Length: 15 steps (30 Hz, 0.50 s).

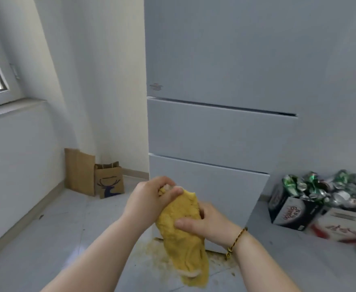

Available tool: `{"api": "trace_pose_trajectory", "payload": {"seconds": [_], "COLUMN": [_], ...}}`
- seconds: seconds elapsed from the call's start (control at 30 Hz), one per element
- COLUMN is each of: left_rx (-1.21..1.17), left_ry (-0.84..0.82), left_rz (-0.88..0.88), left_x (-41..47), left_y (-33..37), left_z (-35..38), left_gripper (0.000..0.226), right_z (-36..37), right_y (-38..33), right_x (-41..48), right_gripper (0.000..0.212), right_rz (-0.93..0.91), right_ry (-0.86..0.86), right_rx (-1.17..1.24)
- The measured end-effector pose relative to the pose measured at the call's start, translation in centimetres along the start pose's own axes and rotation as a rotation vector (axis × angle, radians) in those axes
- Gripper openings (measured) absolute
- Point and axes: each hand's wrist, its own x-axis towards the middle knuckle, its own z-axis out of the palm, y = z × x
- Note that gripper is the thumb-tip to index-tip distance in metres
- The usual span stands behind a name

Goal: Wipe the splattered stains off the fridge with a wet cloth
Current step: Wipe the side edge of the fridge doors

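- The cloth [183, 249] hangs lengthwise in front of the fridge [215, 133], near its bottom drawer, probably being bunched or refolded for wiping.
- The left hand [151, 197] grips its top end; the right hand [206, 225] curls round its middle, thumb across the front.
- No splatter is discernible on the fridge doors; yellowish mess [151, 247] lies at its foot.
- Left of the fridge stands a bag [109, 182]; right, a box [293, 211] of crushed cans.

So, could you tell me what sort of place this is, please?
Probably a home kitchen corner: a tall white fridge, a box of crushed cans beside it, and a paper bag on the tiled floor.
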Motion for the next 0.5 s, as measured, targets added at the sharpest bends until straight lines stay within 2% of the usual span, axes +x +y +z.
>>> {"api": "trace_pose_trajectory", "payload": {"seconds": [0.07,0.13,0.3,0.4,0.5], "left_rx": [-0.184,-0.345,-0.529,-0.603,-0.642], "left_ry": [0.102,0.115,-0.162,-0.322,-0.409], "left_rz": [-0.024,-0.082,-0.201,-0.231,-0.240], "left_x": [0.5,1.3,3.3,5.1,8.3], "left_y": [2.1,4.2,5.6,5.3,5.2], "left_z": [2.7,5.9,13.5,17.7,22.4], "left_gripper": [0.013,0.007,0.007,0.012,0.018], "right_z": [-1.9,-4.3,-9.5,-12.9,-17.2], "right_y": [0.9,2.3,6.1,8.3,10.4], "right_x": [-1.5,-3.2,-5.8,-5.8,-4.5], "right_gripper": [0.027,0.025,0.026,0.022,0.024], "right_rz": [-0.013,-0.016,0.025,0.068,0.084], "right_ry": [0.067,0.204,0.535,0.653,0.762], "right_rx": [0.026,0.064,0.241,0.231,0.224]}}
